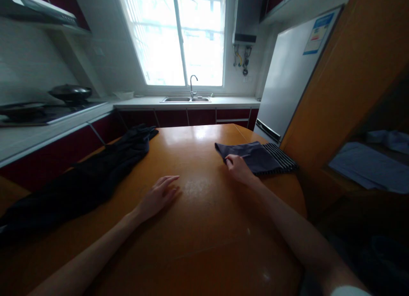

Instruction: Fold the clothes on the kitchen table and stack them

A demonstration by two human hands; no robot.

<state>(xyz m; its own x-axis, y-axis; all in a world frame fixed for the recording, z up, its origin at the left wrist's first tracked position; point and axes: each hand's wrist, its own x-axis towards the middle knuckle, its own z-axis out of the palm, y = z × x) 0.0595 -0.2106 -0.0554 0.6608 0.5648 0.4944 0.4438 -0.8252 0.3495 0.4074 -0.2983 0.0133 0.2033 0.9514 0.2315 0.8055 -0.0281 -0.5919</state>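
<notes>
On the right part of the wooden table (194, 206) lies a folded dark grey cloth item (255, 156), with a band of dark and light stripes at its right end. My right hand (238, 167) grips its near left corner, the fingers closed on the fabric. Toward the middle of the table my left hand (158, 197) hovers or rests with fingers stretched and apart, holding nothing; whether it touches the wood I cannot tell. A crumpled black garment (99, 172) is spread along the table's left side, apart from my left hand.
Beyond the table runs a white counter (143, 102) with a steel sink (177, 99) and tap. A stove with a lidded wok (70, 93) is at left. A fridge (284, 79) stands at right, beside a wooden cabinet with folded clothes (367, 166).
</notes>
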